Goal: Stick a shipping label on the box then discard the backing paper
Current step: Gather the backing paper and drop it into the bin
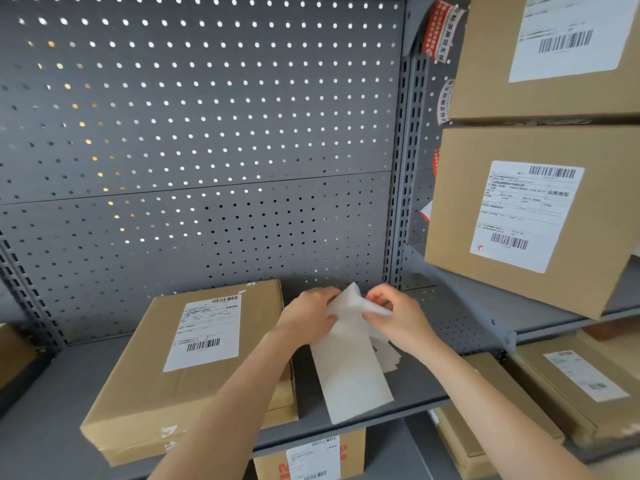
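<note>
A white label sheet (349, 372) is held above the grey metal shelf (59, 386), just right of the flat cardboard box (138, 393) lying there. Its upper end is pinched between two hands: the left hand (308, 315) is closed on the top left corner, and the right hand (398, 317) is closed on the top right edge, where one layer of the sheet is seen parted from the other and bent over toward the right fingers (379, 301). The sheet's long axis is set roughly from the hands down toward the viewer, its free lower end hanging over the shelf's front edge; the blank side is turned to the camera, and a strip of barcode print is glimpsed at its right margin. The flat box is already covered by one shipping label (206, 332) with its barcodes at top and bottom. Two more labelled boxes are stacked on the upper right: the upper box (491, 64) and the middle box (464, 216). Two flat parcels (568, 386) are seen on the lower right shelf, and one carton with red print (349, 452) is seen beneath the front shelf. A grey pegboard back panel (207, 116) is seen behind everything.
</note>
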{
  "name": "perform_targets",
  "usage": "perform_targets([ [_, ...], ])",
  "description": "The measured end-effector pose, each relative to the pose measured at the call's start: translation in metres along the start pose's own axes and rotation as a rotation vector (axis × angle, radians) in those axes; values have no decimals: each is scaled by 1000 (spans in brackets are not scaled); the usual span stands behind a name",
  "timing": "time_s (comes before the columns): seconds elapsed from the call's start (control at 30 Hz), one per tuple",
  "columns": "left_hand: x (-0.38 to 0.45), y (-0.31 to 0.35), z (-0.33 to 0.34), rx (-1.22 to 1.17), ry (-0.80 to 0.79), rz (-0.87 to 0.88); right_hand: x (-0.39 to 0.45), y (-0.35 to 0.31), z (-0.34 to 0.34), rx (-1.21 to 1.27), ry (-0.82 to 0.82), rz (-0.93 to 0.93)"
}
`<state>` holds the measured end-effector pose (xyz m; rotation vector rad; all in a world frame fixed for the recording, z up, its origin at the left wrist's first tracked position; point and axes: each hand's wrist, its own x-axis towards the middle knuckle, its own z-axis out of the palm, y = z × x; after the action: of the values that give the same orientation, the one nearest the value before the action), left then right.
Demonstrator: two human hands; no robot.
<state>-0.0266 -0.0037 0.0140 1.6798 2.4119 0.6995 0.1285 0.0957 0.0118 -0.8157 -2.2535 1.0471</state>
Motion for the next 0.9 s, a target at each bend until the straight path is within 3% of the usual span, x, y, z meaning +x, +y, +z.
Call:
perform_targets([
  [0.33,-26,1,-49,-264,205,-20,5,-47,0,31,7,-91],
  [0.6,-57,-14,-79,-472,258,-108,5,-69,18,122,-82,-62],
  [0.9,-61,-22,-80,-489,216,-163,2,-73,19,187,-103,-48],
])
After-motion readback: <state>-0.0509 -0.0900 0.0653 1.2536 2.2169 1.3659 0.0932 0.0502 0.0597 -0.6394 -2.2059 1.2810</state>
